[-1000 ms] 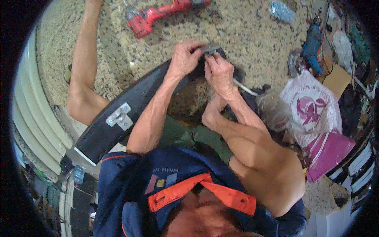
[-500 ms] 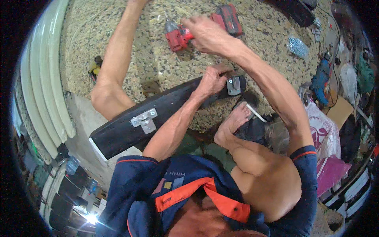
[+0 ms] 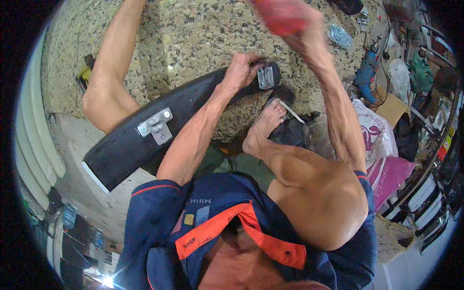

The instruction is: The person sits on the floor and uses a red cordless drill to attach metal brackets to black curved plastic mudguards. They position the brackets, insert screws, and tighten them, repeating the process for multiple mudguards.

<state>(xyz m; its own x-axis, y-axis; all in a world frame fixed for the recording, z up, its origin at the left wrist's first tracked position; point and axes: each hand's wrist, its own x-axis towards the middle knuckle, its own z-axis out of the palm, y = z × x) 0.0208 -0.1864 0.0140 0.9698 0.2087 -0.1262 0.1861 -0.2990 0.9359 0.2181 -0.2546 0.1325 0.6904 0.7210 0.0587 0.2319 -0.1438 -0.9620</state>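
A long black curved panel [image 3: 121, 152] slants across my lap and the stone slab, with a pale strip on its near-left end. One metal bracket [image 3: 155, 126] lies on its left part, and a second metal bracket [image 3: 265, 78] sits at the far right end. My left hand [image 3: 240, 71] rests at that far end with its fingers pinched together beside the second bracket; what they hold is too small to make out. My right hand [image 3: 309, 26] is raised over the slab at the upper right, closed around a red cordless drill [image 3: 285, 18], which is smeared by motion.
The speckled stone slab [image 3: 193, 34] lies under the work. To the right are a blue corded power tool [image 3: 368, 72], a clear plastic packet [image 3: 340, 36], a white printed bag [image 3: 377, 130] and a cardboard piece [image 3: 392, 107]. Pale rounded lengths [image 3: 41, 130] lie at left.
My right hand has picked the red drill up off the slab and lifted it toward the upper right. My left hand stays by the far bracket. The whole view has shifted.
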